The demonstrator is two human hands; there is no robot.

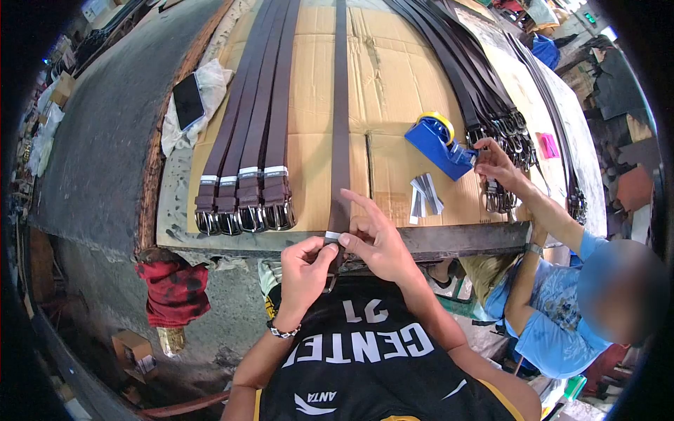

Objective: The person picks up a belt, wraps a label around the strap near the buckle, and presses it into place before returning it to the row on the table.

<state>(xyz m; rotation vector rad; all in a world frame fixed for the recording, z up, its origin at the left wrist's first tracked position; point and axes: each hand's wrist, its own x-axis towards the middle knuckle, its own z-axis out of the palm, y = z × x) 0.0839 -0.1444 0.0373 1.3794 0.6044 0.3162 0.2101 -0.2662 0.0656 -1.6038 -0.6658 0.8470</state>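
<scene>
A dark brown belt (340, 126) runs down the middle of the cardboard to the table's front edge, its buckle end hanging near my shirt. Around it near the buckle is a small white label (332, 237). My left hand (306, 270) pinches the belt and label from the left, thumb and fingers pressed together. On the right side, my right hand (375, 242) presses its thumb at the label, with the index finger stretched along the belt. Left of them lie several labelled brown belts (250, 175) with metal buckles. Loose label strips (425, 196) rest to the right.
Right of my hands, a co-worker's hand (497, 163) touches a blue tape dispenser (439, 149). Piles of belts (484, 91) lie beyond. A phone (188, 102) sits on white plastic at the left. Red cloth (175, 289) hangs below the table edge (449, 241).
</scene>
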